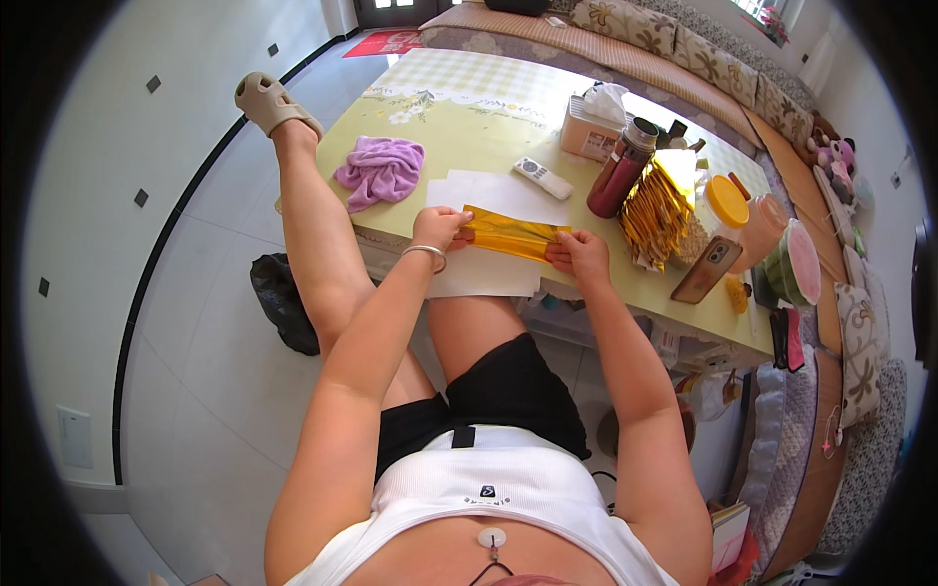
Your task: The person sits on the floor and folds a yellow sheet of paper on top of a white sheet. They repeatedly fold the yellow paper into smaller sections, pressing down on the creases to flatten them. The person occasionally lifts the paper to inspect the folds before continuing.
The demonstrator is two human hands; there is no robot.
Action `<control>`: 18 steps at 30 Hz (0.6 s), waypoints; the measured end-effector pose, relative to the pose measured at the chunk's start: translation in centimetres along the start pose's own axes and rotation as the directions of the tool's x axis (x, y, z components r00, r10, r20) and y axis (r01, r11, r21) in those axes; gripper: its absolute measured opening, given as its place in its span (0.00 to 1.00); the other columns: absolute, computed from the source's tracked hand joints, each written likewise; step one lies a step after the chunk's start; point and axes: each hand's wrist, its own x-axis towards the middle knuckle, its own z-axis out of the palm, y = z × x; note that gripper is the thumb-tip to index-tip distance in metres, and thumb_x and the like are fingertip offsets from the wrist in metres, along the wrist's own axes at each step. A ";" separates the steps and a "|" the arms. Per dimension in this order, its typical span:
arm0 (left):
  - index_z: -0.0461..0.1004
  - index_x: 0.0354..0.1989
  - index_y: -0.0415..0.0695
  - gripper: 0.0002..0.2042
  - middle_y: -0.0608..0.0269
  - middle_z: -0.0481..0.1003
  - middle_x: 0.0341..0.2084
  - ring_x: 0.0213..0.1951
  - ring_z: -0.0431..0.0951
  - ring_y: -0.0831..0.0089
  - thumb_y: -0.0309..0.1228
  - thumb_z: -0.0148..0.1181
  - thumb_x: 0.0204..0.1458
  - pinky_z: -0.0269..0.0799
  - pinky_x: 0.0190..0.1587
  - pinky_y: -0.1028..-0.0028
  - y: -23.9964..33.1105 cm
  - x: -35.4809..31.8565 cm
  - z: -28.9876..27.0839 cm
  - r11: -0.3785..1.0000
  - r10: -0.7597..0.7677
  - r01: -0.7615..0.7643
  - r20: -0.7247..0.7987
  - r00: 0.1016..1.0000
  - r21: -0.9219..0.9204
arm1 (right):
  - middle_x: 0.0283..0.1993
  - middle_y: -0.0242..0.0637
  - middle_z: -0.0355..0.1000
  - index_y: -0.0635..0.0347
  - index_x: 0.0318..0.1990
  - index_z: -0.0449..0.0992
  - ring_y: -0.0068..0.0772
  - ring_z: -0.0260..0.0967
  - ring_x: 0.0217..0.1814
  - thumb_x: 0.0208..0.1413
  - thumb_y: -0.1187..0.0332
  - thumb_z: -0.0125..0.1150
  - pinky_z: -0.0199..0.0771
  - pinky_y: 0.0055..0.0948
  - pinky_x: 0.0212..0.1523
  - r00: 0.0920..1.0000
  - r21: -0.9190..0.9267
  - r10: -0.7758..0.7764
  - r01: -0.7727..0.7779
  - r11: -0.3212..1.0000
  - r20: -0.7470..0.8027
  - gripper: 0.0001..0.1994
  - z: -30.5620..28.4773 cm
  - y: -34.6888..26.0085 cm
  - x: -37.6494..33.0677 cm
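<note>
Head view, both hands, left [440, 230], right [578, 254], pinching gold foil sheet [513, 234] ends at table [469, 127] near edge

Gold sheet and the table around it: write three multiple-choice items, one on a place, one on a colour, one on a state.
1. Where does the remote lie?
A. between the purple cloth and the flask
B. on the floor
C. on top of the phone

2. What colour is the lid of the jar?
A. blue
B. orange
C. black

3. How is the gold sheet held?
A. by the left hand alone
B. by no hand, flat on the white paper
C. by both hands, the right hand at its other end

Answers:
1. A, since the remote sits on the table with the cloth to its left and the flask to its right.
2. B, since the round lid is orange.
3. C, since fingers of each hand pinch one end of the sheet.
</note>
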 end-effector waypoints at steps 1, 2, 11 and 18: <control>0.77 0.32 0.40 0.06 0.58 0.80 0.29 0.28 0.84 0.69 0.28 0.66 0.56 0.80 0.29 0.73 0.0 0.1 0.1 0.997 0.044 -0.043 -0.019 0.999 0.067 | 0.31 0.41 0.80 0.62 0.35 0.75 0.31 0.81 0.29 0.62 0.67 0.63 0.80 0.24 0.26 1.000 -0.032 -0.011 0.011 0.999 0.004 0.08 -0.1 0.2 0.0; 0.78 0.30 0.38 0.06 0.58 0.80 0.26 0.27 0.83 0.70 0.28 0.66 0.56 0.79 0.28 0.73 0.1 0.1 0.2 0.987 0.090 -0.085 -0.033 0.995 0.134 | 0.31 0.41 0.80 0.62 0.34 0.75 0.31 0.81 0.28 0.62 0.67 0.63 0.79 0.23 0.25 1.000 -0.064 -0.022 0.023 0.998 0.007 0.08 -0.2 0.4 0.1; 0.78 0.28 0.34 0.06 0.58 0.78 0.21 0.21 0.78 0.73 0.25 0.68 0.52 0.76 0.24 0.72 -1.1 1.3 -0.1 0.933 0.188 -0.189 0.035 0.982 0.307 | 0.27 0.38 0.78 0.63 0.32 0.74 0.27 0.79 0.24 0.60 0.67 0.64 0.77 0.23 0.22 0.999 -0.334 -0.042 0.045 0.941 0.016 0.09 -1.2 0.9 -0.2; 0.78 0.28 0.37 0.05 0.63 0.78 0.21 0.23 0.76 0.76 0.25 0.68 0.49 0.73 0.27 0.74 -0.6 0.3 -0.4 0.765 0.383 -0.359 0.070 0.921 0.535 | 0.28 0.38 0.77 0.63 0.34 0.74 0.27 0.79 0.25 0.60 0.67 0.63 0.77 0.23 0.22 0.998 -0.255 -0.067 0.061 0.965 -0.013 0.08 -1.1 1.4 -0.3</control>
